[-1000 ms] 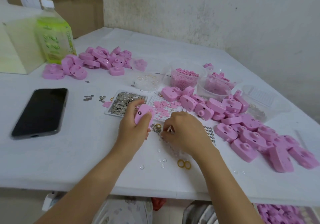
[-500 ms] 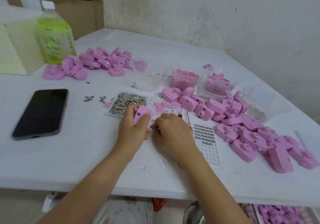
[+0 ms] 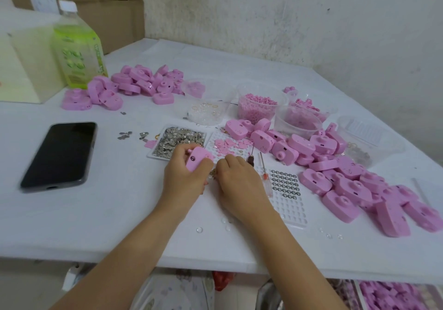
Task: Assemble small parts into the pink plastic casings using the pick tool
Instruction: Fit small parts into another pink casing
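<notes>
Near the front edge of the table (image 3: 119, 214), we see the left hand (image 3: 184, 181) gripping a pink casing (image 3: 198, 158). The right hand (image 3: 239, 186) curls just beside it; whether it pinches anything, we cannot tell.

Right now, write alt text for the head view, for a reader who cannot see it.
A person's left hand holds a pink casing over a white table, while the right hand rests among tiny parts beside it. Two thin tools and heaps of pink casings lie to the right; a phone and a green bottle sit left.
</notes>
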